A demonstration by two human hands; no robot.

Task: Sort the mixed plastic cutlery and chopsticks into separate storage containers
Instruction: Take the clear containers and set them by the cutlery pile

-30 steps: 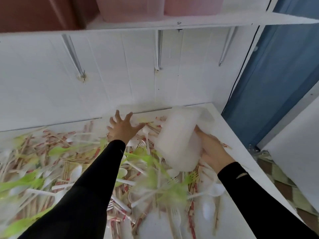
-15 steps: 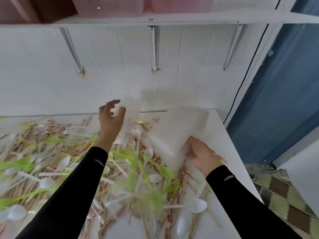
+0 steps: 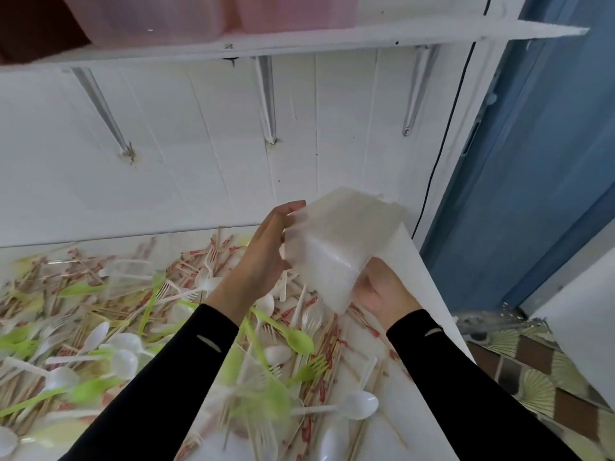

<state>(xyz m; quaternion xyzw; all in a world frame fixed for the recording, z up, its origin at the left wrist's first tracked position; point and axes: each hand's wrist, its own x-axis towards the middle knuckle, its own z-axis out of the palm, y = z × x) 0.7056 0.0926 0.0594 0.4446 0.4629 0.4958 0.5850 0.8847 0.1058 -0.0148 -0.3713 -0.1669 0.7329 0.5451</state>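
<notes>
The left hand (image 3: 266, 252) and right hand (image 3: 382, 291) are both gripping a tilted stack of translucent white plastic containers (image 3: 339, 241) above scattered green and white plastic cutlery (image 3: 294, 337).

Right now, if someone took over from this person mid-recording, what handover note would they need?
Left hand: grip on the upper end of the stack of containers.
Right hand: grip on its lower end.
The stack is tilted in the air over the far right corner of the table.
Mixed cutlery and chopsticks cover the table in one pile.
Done: nothing visibly sorted.
Left: separate the containers, set them down, then sort the pile by kind.
</notes>
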